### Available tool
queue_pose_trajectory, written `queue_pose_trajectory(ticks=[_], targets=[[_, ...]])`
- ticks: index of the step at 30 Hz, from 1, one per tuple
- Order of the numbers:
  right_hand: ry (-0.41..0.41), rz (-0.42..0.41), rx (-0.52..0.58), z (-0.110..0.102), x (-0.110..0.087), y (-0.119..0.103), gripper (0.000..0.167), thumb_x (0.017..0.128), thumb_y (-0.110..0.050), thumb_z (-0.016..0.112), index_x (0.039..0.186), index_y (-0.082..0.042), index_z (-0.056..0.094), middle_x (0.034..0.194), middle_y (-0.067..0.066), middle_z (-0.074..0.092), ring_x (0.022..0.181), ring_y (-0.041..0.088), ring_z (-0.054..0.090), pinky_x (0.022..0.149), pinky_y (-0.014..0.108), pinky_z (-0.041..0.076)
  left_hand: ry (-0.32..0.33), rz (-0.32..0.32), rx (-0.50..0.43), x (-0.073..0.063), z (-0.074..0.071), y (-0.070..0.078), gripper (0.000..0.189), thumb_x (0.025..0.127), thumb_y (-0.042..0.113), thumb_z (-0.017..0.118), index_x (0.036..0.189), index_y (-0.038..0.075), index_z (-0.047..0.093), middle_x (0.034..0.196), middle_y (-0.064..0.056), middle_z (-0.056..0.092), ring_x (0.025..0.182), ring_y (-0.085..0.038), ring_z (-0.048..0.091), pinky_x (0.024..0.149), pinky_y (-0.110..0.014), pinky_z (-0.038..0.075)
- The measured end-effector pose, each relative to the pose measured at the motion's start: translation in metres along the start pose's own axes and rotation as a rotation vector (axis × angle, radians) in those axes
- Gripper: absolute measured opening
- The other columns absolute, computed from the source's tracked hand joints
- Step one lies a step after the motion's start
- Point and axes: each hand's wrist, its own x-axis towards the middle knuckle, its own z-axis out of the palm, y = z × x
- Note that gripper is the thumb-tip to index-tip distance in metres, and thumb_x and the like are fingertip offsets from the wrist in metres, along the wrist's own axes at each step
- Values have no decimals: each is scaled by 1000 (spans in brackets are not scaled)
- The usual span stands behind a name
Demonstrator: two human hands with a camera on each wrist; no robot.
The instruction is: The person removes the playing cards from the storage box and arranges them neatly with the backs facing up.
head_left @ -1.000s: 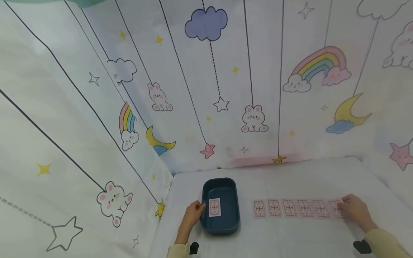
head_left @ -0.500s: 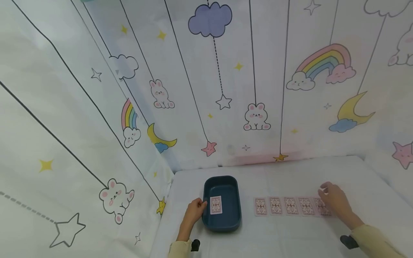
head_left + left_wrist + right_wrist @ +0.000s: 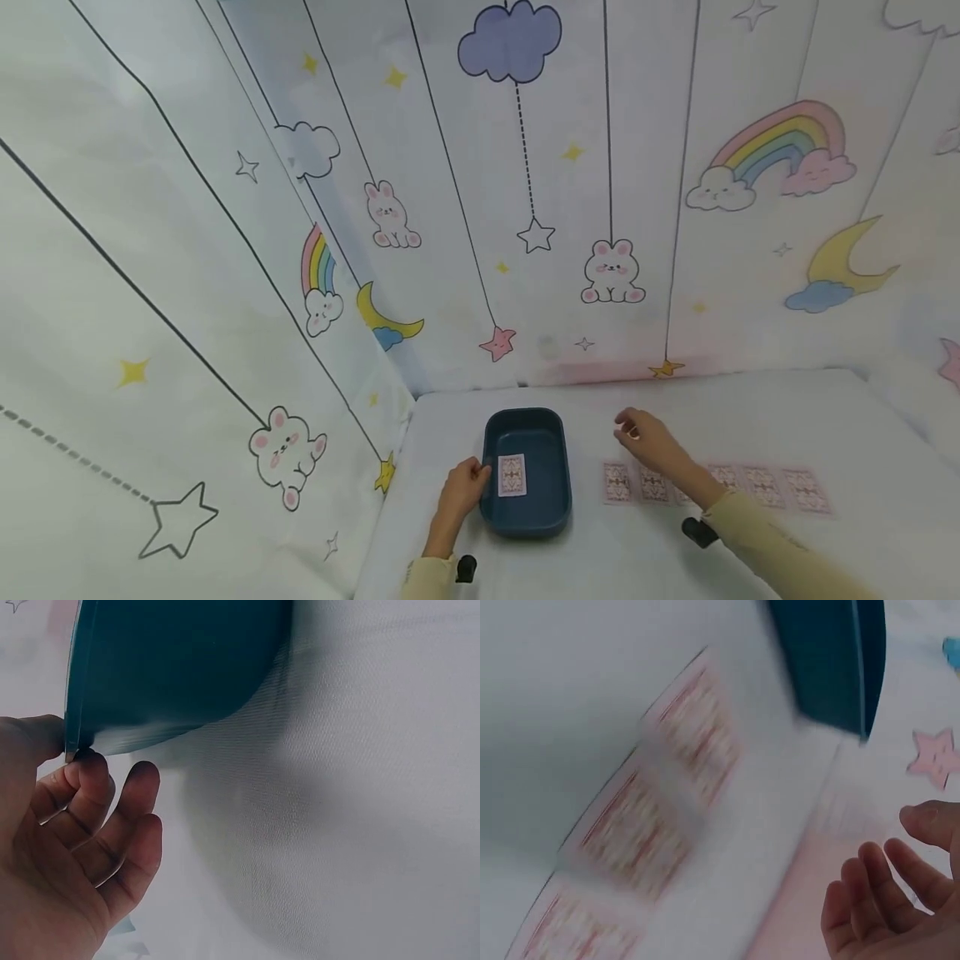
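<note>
My left hand pinches the left rim of a dark blue rectangular box; the left wrist view shows the thumb on one side of the rim and fingertips on the other. Inside the box lies one playing card, back up. Over the table, just behind the row of cards, my right hand hangs with loosely curled fingers and nothing visible between them. Beneath its forearm runs a row of several red-patterned playing cards, face down. The forearm partly covers the cards in the middle of that row.
A white cloth covers the table. Behind and to the left stand white curtains printed with clouds, rainbows, stars and animals. Each wrist carries a small black device.
My right hand has left the right end of the card row and swept left toward the box. My left hand keeps its grip on the rim. The head view has shifted slightly.
</note>
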Motion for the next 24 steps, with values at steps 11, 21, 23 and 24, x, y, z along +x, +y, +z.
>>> queue_pose_trajectory(ticks=[11, 21, 23, 24], targets=[[-233, -82, 3, 83, 40, -93, 19, 93, -9, 69, 111, -4, 65, 100, 8, 66, 90, 18, 62, 81, 40, 54, 57, 7, 148, 0, 5, 0, 30, 97, 28, 64, 75, 14, 50, 63, 5, 45, 54, -11, 43, 49, -27, 32], [-456, -35, -263, 135, 61, -125, 50, 88, -19, 78, 128, 4, 59, 130, 24, 61, 121, 40, 58, 102, 54, 46, 104, 73, 238, -2, 3, 2, 30, 97, 26, 65, 73, 15, 50, 61, 6, 42, 51, -9, 39, 46, -27, 29], [-470, 2, -328, 140, 63, -125, 61, 85, -23, 81, 133, 3, 56, 139, 25, 55, 130, 44, 52, 106, 57, 43, 105, 73, 240, -3, 4, 3, 30, 97, 27, 65, 73, 15, 50, 61, 6, 43, 51, -8, 38, 47, -26, 29], [-478, 12, -357, 143, 63, -125, 65, 83, -26, 83, 135, 2, 55, 141, 26, 53, 131, 45, 50, 107, 57, 42, 105, 75, 240, -3, 4, 3, 30, 97, 27, 65, 74, 15, 50, 61, 6, 43, 51, -8, 38, 47, -26, 29]])
